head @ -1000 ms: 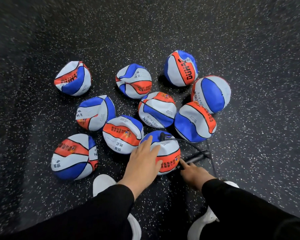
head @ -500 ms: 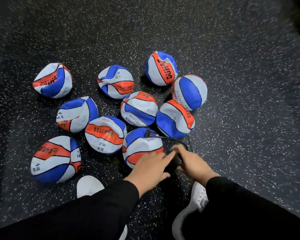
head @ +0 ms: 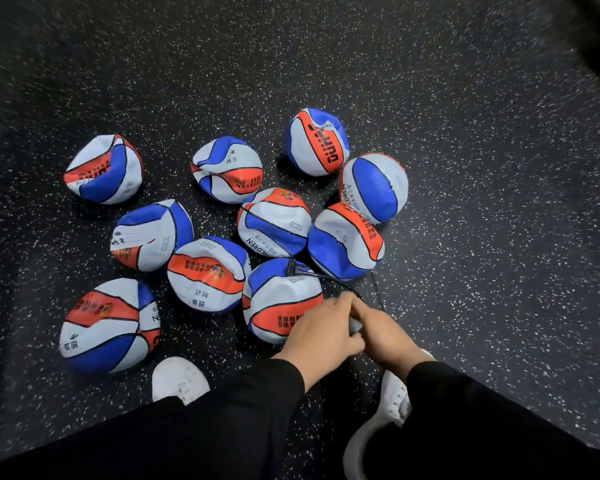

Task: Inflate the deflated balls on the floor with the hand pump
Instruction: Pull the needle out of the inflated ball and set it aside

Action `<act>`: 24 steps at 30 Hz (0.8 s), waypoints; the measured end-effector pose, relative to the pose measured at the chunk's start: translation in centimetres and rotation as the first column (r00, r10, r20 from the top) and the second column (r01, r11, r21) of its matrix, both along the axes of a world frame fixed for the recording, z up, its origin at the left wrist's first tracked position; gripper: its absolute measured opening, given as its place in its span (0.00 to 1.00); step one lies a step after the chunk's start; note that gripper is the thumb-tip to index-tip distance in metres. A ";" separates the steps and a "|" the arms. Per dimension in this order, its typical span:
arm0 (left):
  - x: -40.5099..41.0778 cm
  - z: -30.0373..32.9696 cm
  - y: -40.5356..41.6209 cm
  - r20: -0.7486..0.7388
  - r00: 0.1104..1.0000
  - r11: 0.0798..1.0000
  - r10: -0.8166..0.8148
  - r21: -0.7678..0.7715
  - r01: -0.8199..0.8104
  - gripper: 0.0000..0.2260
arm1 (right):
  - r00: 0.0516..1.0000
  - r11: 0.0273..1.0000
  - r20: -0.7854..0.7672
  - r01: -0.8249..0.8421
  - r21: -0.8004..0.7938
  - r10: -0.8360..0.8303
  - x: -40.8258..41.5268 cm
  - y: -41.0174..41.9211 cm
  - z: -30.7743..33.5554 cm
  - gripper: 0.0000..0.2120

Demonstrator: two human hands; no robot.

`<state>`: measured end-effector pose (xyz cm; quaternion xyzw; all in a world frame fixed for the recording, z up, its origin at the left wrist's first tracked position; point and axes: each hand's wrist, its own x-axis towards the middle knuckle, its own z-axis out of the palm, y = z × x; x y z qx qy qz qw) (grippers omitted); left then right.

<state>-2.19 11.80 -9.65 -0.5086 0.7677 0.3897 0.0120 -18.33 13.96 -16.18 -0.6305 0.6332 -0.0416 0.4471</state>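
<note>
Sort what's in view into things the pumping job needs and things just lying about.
Job: ball with hose; black hose; pump, mostly hidden under both hands; left hand; right hand; eight other deflated balls.

Lying about: white shoes; speckled floor.

The hand pump (head: 354,326) is almost wholly hidden beneath the two hands, the left hand (head: 321,332) and the right hand (head: 388,336) meeting over it, so only a pale sliver shows between them and whether either hand's fingers curl round it cannot be told. The thin black hose (head: 329,277) disappears under the hands at its near end, and where it enters the nearest ball (head: 281,299) is too small to read. Both black sleeves (head: 222,420) are cut off by the bottom edge, the white shoes (head: 179,379) are partly covered by them, and the floor (head: 499,98) blurs toward the corners.
</note>
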 end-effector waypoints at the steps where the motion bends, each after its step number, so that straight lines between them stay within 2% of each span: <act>1: -0.3 0.8 -0.7 -0.054 0.997 0.999 0.051 0.002 -0.051 0.19 | 0.999 0.999 0.019 0.037 -0.007 -0.037 -0.4 -0.3 0.0 0.19; 4: -1.6 4.0 -3.0 -0.200 0.968 0.989 0.150 0.010 -0.150 0.12 | 0.988 0.991 0.088 0.130 -0.023 -0.127 -1.1 -1.0 0.4 0.05; 5: -1.9 5.0 -3.8 -0.229 0.957 0.984 0.177 0.031 -0.174 0.11 | 0.991 0.991 0.056 0.124 -0.043 -0.122 -1.4 -1.2 0.2 0.06; 8: -2.2 5.7 -5.5 -0.291 0.918 0.958 0.269 0.178 -0.224 0.08 | 0.994 0.997 -0.094 0.064 0.037 -0.061 -1.8 -2.0 -0.3 0.17; 10: -1.9 5.4 -6.0 -0.306 0.898 0.940 0.315 0.232 -0.250 0.09 | 0.996 0.996 -0.031 0.082 0.035 -0.081 -1.7 -2.4 1.2 0.23; 12: -1.8 5.4 -6.2 -0.305 0.887 0.924 0.347 0.274 -0.267 0.10 | 0.982 0.982 0.071 0.178 -0.070 -0.173 -1.7 -2.4 4.3 0.29; 14: -1.8 5.7 -6.3 -0.284 0.903 0.934 0.322 0.249 -0.255 0.11 | 0.969 0.943 0.112 0.239 -0.229 -0.219 -1.4 -2.6 7.5 0.28; 16: -1.8 6.4 -6.4 -0.269 0.922 0.953 0.278 0.198 -0.230 0.11 | 0.982 0.934 0.093 0.184 -0.307 -0.163 -1.0 -3.3 9.8 0.26; 18: -1.3 6.9 -6.4 -0.291 0.924 0.967 0.248 0.138 -0.215 0.12 | 0.987 0.941 0.061 0.159 -0.298 -0.148 -0.9 -3.9 10.8 0.24; 20: 0.5 6.4 -6.2 -0.312 0.910 0.961 0.274 0.060 -0.269 0.13 | 0.978 0.945 0.085 0.205 -0.254 -0.189 -1.1 -4.0 11.5 0.17; 21: 1.9 5.6 -5.9 -0.286 0.911 0.953 0.297 0.020 -0.304 0.12 | 0.978 0.948 0.072 0.206 -0.244 -0.194 -1.3 -4.0 11.7 0.14; 22: 3.7 4.7 -5.6 -0.188 0.940 0.955 0.284 -0.031 -0.295 0.16 | 0.984 0.954 0.026 0.176 -0.241 -0.175 -1.5 -3.9 12.0 0.11; 24: 7.5 2.1 -4.6 0.174 0.980 0.994 0.098 -0.057 -0.089 0.26 | 0.993 0.971 -0.089 0.060 -0.230 -0.083 -1.8 -3.6 12.5 0.09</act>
